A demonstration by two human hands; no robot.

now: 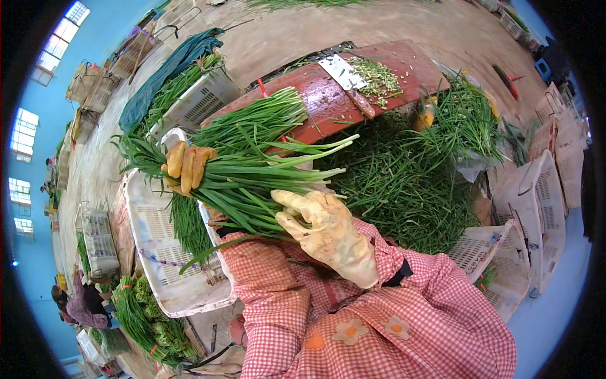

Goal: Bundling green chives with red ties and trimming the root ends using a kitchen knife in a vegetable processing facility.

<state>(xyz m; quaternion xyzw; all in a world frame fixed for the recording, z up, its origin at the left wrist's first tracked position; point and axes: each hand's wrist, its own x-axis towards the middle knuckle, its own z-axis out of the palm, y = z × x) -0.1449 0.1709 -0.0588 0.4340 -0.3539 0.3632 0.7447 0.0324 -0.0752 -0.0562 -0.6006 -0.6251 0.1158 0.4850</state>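
My left hand, in an orange-yellow rubber glove, grips a bunch of garlic chives around its leafy part. The pale stem ends of this bunch point right. My right hand, in a cream rubber glove, is at the lower edge of the bunch near those stems. Its thumb and forefinger stand apart, and I see nothing clearly gripped in it. Beyond the bunch, another pile of chives lies on a red board. A cleaver with a wooden handle rests there beside chopped stem ends.
A white plastic crate with chives inside stands at my left. Loose leaves are heaped at my right, below more chives. Stacked crates stand far right. Bundled chives lie lower left, near another person.
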